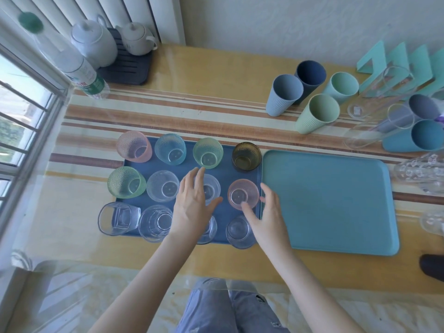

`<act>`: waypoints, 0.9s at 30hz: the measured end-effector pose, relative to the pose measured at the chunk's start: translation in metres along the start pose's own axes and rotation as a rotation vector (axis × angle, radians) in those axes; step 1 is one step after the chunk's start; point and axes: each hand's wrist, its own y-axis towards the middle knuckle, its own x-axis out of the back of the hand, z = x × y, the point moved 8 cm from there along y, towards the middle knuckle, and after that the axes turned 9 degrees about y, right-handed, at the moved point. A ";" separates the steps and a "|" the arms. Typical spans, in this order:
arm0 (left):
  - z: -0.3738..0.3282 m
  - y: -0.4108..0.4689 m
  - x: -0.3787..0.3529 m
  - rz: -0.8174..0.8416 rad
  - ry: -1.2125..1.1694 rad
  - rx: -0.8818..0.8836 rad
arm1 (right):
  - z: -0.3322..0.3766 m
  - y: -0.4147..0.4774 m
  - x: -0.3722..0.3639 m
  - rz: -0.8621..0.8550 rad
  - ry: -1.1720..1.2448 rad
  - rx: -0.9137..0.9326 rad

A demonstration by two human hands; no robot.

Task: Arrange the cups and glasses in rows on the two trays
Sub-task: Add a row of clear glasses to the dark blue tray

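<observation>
Two trays lie edge to edge: the light-blue tray (336,203), and the dark-blue tray (223,169) with twelve glasses in three rows. The plastic bottle (72,66) has a green label with red writing, unreadable. The left hand (192,203) hovers, fingers straight and released; the right hand (266,212) has its thumb on the middle-row pink glass (243,193) — grip uncertain.

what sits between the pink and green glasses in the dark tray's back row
A pale blue textured glass, upright between the pink glass and the green glass, as the head view shows.
</observation>
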 end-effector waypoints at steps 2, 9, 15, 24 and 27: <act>-0.001 -0.010 0.015 -0.072 -0.012 -0.051 | -0.010 -0.017 0.009 0.010 0.064 -0.012; 0.016 -0.068 0.020 0.067 0.069 -0.119 | -0.032 -0.068 -0.009 0.113 0.030 -0.085; 0.020 -0.084 -0.010 0.177 0.092 -0.089 | -0.032 -0.061 -0.023 0.069 -0.077 -0.085; 0.017 -0.072 -0.015 0.118 0.038 -0.092 | -0.029 -0.055 -0.022 0.095 -0.138 -0.082; 0.018 -0.073 -0.015 0.104 0.012 -0.081 | -0.030 -0.055 -0.020 0.098 -0.161 -0.080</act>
